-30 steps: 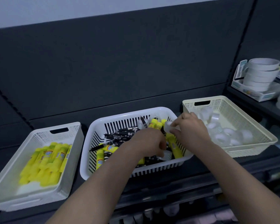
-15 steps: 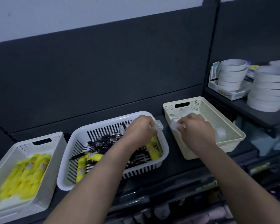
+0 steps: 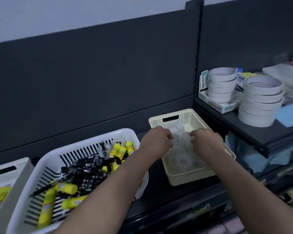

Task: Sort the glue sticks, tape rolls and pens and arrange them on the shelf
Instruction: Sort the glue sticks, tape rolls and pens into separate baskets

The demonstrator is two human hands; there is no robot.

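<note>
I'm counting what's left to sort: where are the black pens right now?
Head view: the black pens lie heaped in the white slotted basket left of centre, mixed with yellow glue sticks; the cream basket stands to its right.

Both forearms (image 3: pixel 108 191) are shown bare from wrist to the lower edge; the left hand (image 3: pixel 155 143) and right hand (image 3: pixel 206 143) seem bare too, though blurred

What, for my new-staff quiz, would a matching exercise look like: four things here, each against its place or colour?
Things:
1 pens
2 glue sticks
3 clear tape rolls
4 white tape rolls

Matches:
A in the cream basket
B black
C stacked on the raised shelf
D yellow

Pairs: 1-B, 2-D, 3-A, 4-C.
</note>
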